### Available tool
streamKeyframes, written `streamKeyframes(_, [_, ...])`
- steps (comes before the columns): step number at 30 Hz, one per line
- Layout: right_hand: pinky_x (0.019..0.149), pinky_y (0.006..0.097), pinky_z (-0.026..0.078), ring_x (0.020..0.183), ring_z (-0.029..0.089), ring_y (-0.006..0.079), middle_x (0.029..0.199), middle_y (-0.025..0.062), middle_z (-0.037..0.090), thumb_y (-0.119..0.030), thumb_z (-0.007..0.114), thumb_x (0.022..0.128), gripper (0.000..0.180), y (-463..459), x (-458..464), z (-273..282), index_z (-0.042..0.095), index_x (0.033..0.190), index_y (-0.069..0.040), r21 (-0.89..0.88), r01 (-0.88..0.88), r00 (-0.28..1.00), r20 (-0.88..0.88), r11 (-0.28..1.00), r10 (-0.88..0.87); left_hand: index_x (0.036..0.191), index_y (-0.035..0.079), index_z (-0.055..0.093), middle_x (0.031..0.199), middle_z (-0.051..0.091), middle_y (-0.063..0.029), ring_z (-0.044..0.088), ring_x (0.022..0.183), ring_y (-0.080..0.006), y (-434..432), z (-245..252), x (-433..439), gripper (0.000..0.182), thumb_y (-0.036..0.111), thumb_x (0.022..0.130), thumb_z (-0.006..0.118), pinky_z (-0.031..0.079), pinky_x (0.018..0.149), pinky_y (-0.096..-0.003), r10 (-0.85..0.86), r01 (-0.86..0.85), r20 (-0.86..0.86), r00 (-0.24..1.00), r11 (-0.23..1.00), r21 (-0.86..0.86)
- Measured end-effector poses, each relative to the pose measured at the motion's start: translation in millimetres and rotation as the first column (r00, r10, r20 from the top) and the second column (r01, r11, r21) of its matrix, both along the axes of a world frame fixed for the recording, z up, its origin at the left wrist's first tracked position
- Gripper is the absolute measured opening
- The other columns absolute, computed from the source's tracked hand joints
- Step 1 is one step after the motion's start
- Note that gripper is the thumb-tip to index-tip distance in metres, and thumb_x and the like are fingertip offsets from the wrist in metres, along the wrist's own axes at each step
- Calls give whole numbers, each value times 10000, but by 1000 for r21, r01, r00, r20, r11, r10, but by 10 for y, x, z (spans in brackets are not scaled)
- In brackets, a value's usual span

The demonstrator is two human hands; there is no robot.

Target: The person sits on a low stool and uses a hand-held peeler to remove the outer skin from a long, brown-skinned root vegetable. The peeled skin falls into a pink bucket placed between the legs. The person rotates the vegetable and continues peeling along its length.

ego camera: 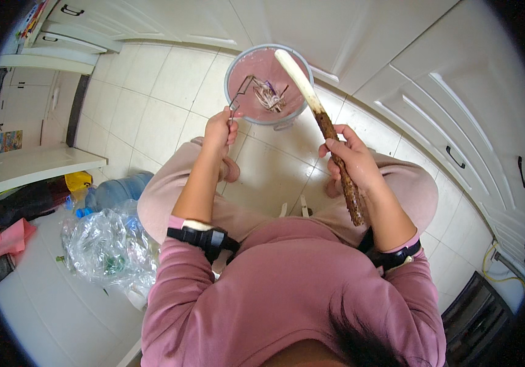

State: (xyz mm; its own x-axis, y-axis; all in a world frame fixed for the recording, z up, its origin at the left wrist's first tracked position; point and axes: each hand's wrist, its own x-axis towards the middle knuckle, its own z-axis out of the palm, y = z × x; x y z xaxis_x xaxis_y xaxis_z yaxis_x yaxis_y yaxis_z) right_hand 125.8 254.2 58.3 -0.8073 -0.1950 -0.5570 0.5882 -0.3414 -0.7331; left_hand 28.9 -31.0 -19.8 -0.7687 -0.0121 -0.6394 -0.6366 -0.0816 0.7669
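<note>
My right hand (354, 156) grips a long Chinese yam (321, 115) around its brown, rough-skinned lower half. The upper half is peeled white, and its tip reaches over the right rim of a round bin (244, 64) with a pink inside and grey rim. In my left hand (219, 130) is a thin, bent metal wire tool (242, 89), perhaps a peeler; its far end extends over the bin, apart from the yam. Pale and brown peelings (270, 97) lie at the bottom of the bin.
White cabinet doors (427, 105) rise behind the bin and along the right. On the left lie a blue water jug (122, 190) and crumpled clear plastic bags (106, 243). A black slatted object (475, 298) stands at lower right. Pale tiles (152, 82) cover the floor.
</note>
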Motion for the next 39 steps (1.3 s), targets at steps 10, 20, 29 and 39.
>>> streamKeyframes(10, [363, 208, 333, 419, 427, 86, 806, 67, 590, -140, 508, 925, 238, -17, -24, -30, 424, 1141, -86, 24, -1, 1000, -26, 1000, 2, 964, 22, 564, 523, 347, 46, 240, 381, -62, 64, 2, 3, 373, 323, 991, 344, 165, 345, -229, -34, 34, 6, 999, 999, 8])
streamKeyframes(20, [376, 208, 328, 427, 435, 88, 804, 69, 592, -136, 514, 921, 246, -24, -13, -22, 427, 1145, -88, 24, 6, 1000, 7, 1000, -6, 924, 35, 571, 541, 385, 24, 267, 398, -77, 29, -61, 1, 353, 328, 978, 382, 188, 361, -241, -80, 81, 9, 997, 995, -50])
streamKeyframes(29, [372, 206, 327, 425, 437, 90, 804, 77, 592, -134, 515, 921, 245, -5, -27, -28, 408, 1136, -85, 9, 2, 1000, -5, 1000, -2, 891, 30, 571, 534, 409, 17, 279, 381, -84, 34, 6, 4, 350, 318, 974, 392, 183, 352, -251, -100, 100, -15, 995, 995, -23])
streamKeyframes(39, [370, 206, 329, 425, 432, 88, 802, 74, 589, -129, 511, 925, 235, -27, -4, -44, 412, 1135, -93, 22, 2, 1000, 0, 1000, -2, 900, 28, 569, 524, 382, 30, 264, 388, -70, 125, 141, -20, 352, 321, 972, 389, 174, 358, -238, -135, 130, -48, 990, 986, -102])
